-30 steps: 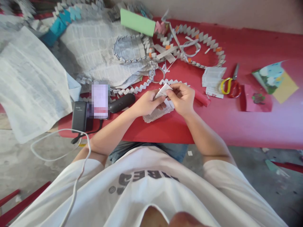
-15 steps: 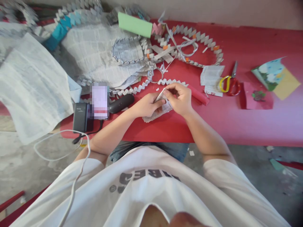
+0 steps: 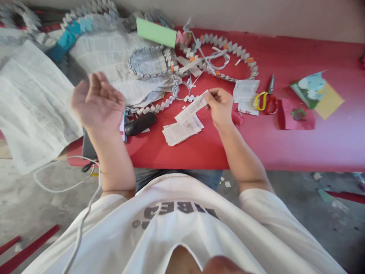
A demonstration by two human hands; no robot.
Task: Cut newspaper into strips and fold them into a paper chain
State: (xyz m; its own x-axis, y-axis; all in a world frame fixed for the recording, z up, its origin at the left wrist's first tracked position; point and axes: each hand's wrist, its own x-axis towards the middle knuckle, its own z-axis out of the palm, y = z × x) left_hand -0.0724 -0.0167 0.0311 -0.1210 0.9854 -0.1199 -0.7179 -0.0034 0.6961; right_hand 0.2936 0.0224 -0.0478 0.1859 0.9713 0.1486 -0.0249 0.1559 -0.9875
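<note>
My right hand (image 3: pixel 221 106) pinches one end of a printed paper strip (image 3: pixel 190 108) between thumb and fingers. The strip slants down to the left, its lower end over a loose stack of cut newsprint pieces (image 3: pixel 180 133) on the red table (image 3: pixel 159 154). Raised at the left, my left hand (image 3: pixel 99 104) is turned palm up with its fingers loosely curled, slightly blurred, and nothing shows in it. Behind that forearm, a phone (image 3: pixel 123 129) is mostly hidden. A black glasses-case-like object (image 3: pixel 140 123) lies between the forearm and the stack.
Folded-paper chains (image 3: pixel 229 43) and newspaper sheets (image 3: pixel 99 49) cover the back left. To the right lie scissors (image 3: pixel 267 99) with yellow and red handles, a pink paper card (image 3: pixel 298 116) and a picture card (image 3: pixel 309 87). A white cable (image 3: pixel 85 217) loops down at my left.
My left hand has let go of the paper and swung up to the left. My right hand keeps the strip, now extended and uncovered above the stack. The view has shifted slightly.
</note>
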